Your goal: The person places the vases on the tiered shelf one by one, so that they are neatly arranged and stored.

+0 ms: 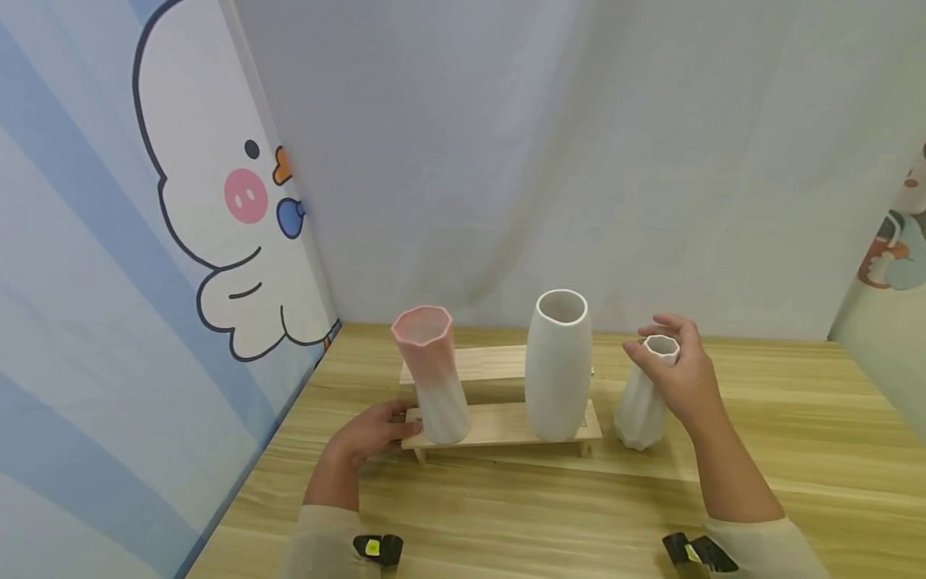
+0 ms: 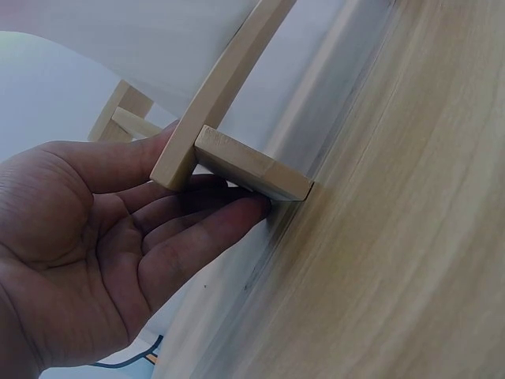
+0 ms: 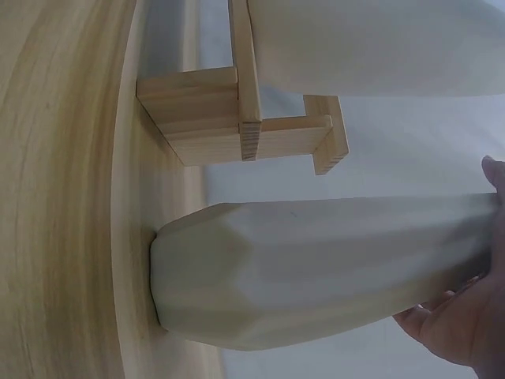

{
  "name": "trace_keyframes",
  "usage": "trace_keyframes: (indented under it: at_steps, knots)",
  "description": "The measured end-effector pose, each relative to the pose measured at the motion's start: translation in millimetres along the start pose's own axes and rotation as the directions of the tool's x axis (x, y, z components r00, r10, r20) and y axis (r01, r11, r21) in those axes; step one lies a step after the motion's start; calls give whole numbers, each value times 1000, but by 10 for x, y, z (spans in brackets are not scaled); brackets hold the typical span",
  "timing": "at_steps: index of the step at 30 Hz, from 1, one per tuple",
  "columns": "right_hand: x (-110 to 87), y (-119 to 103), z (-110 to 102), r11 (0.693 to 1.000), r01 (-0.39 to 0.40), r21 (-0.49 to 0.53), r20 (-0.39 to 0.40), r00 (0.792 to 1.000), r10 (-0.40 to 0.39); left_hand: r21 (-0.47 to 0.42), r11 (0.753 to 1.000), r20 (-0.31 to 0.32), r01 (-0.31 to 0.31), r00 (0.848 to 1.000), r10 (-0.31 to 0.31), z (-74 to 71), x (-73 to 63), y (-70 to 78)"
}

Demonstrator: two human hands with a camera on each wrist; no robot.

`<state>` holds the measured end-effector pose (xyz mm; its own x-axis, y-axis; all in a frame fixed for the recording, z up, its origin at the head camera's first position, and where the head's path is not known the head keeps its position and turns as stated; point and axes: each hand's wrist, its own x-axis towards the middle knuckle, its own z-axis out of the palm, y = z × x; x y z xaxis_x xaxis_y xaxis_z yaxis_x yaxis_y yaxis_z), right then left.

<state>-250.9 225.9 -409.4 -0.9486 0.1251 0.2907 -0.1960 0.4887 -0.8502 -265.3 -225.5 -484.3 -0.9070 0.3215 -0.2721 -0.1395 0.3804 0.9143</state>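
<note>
A two-step wooden stand (image 1: pixel 499 425) carries a pink-and-white vase (image 1: pixel 443 390) on the left of its front step and a tall white vase (image 1: pixel 559 370) on the right. My left hand (image 1: pixel 372 434) grips the stand's left end; in the left wrist view the thumb lies by the step board (image 2: pixel 229 83) and the fingers reach round its leg. To the right of the stand, my right hand (image 1: pixel 680 370) holds a smaller white faceted vase (image 1: pixel 640 414) around its neck. That vase stands close to upright, its base at the tabletop in the right wrist view.
The wood-grain table (image 1: pixel 521 515) runs back to a pale curtain (image 1: pixel 579 161). On the left is a blue-striped wall panel with a cartoon bird (image 1: pixel 202 129). Another printed panel (image 1: pixel 897 249) borders the right side. The stand's back step (image 1: pixel 492 362) rises behind the vases.
</note>
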Motion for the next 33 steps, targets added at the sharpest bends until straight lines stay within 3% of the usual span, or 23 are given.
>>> trace_keyframes:
  at_steps: [20,33]
  knots:
    - [24,40,33,985,-18,170,-2,1000,19,4,1000,7,2,1000,-2,-11,-22,13]
    - [11,36,41,986,-66,150,1,998,67,5,1000,14,-6,1000,6,-10,-36,18]
